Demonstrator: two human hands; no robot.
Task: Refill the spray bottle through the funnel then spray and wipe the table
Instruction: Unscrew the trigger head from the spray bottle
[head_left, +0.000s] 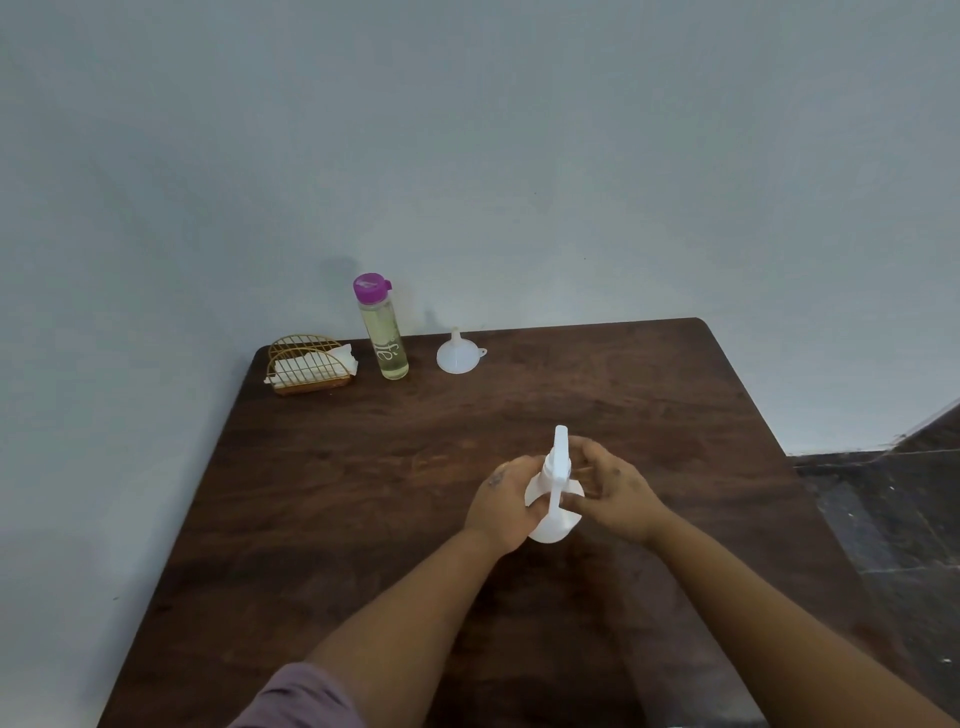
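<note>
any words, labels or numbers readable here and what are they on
Clear bottle with the purple cap: white script printed sideways down its side, perhaps "life", but too blurred to read for certain.
White spray bottle held in both hands: no text visible.
Funnel, wire napkin holder: no text visible.

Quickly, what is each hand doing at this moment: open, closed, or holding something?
Left hand: closed around the body of the white spray bottle.
Right hand: fingers curled around the spray bottle's top, near the sprayer head.
</note>
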